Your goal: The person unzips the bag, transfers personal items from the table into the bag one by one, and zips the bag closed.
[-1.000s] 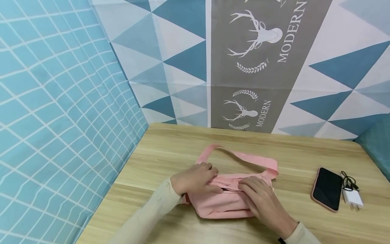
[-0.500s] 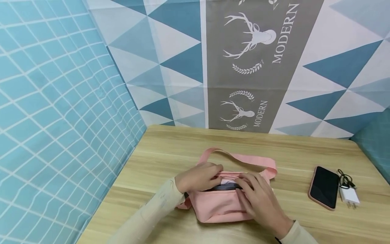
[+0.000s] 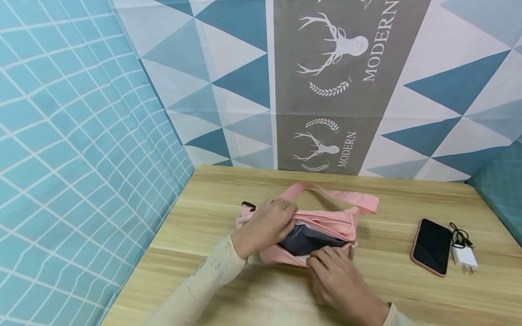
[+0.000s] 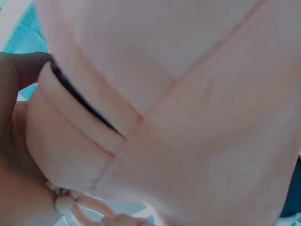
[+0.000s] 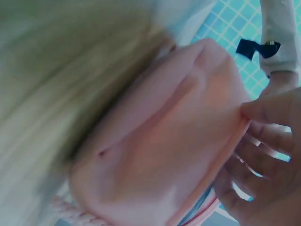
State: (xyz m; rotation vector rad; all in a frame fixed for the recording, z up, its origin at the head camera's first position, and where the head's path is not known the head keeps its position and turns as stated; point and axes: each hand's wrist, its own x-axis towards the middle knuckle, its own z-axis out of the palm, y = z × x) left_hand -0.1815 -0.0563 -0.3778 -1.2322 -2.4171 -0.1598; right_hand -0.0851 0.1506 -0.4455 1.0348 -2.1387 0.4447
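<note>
The pink bag point(image 3: 346, 228) looks like matt cloth, its dark lining point(image 3: 307, 241) smoother fabric, its strap point(image 3: 350, 198) flat webbing. The black buckle point(image 3: 248, 206) looks like plastic; the pale cord point(image 3: 244, 219) is twisted and ridged. The tabletop point(image 3: 399, 213) has smooth wood grain, the phone point(image 3: 431, 246) a glossy screen, the charger point(image 3: 465, 257) smooth plastic.
</note>
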